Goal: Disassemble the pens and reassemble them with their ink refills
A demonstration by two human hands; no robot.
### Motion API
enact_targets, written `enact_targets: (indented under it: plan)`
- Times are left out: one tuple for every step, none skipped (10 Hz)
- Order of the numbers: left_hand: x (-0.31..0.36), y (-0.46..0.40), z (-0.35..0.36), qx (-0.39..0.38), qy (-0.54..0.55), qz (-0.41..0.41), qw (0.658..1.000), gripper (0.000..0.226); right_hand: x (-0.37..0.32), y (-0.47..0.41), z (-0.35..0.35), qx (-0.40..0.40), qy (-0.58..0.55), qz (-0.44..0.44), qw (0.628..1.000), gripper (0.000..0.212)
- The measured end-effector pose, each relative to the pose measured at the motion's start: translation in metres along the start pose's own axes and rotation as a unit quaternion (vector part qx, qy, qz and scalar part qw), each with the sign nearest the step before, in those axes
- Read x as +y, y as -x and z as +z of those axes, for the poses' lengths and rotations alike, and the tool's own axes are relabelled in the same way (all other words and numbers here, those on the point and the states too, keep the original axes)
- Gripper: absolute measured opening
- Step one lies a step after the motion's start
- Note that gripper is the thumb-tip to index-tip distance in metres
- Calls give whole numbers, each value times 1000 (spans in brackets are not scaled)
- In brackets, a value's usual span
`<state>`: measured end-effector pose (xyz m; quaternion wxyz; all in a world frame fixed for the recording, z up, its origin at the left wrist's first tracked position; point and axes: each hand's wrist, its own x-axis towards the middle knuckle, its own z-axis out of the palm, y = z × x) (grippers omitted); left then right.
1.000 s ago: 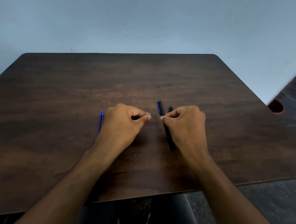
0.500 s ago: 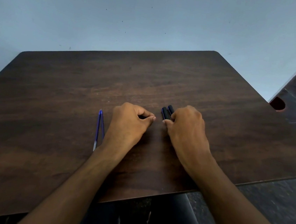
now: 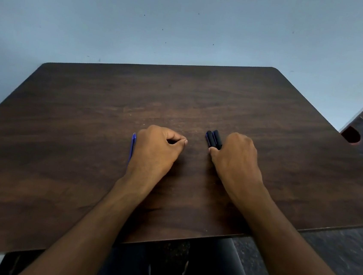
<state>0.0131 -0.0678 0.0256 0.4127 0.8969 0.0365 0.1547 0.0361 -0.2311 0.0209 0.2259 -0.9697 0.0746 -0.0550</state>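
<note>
Two dark barrels (image 3: 214, 138) side by side on the table (image 3: 63, 147), touching, long axes running near-to-far with a slight lean left at the far end. Far ends poking out past the right hand (image 3: 234, 158); near ends hidden under it. Right hand laid over them, fingers curled down onto the near portion, fingertips at the barrels' left flank; seemingly grasping both, though whether pinched or merely pressed flat cannot be told from above.

Left hand (image 3: 157, 148) resting on the table to the left, well apart from the barrels, thumb and forefinger closed tip to tip. Something small possibly pinched there, but nothing visible between the tips; cannot tell.

Blue refill (image 3: 132, 149) lying just beside the left hand's outer edge, on the far-left side of it, long axis also near-to-far, roughly parallel to the barrels. Lower stretch hidden behind the wrist.

Key relation, by judgement: refill nearest the left hand, barrels under the right, all axes aligned. Likely next: lifting one barrel with the right, fetching the refill with the left, then threading it in lengthwise.
</note>
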Motion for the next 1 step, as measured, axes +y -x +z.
enact_targets:
  plan:
    - [-5,-3,-11,4,-1,19,1000,7,0,6,-3,21,3,-31,999,40]
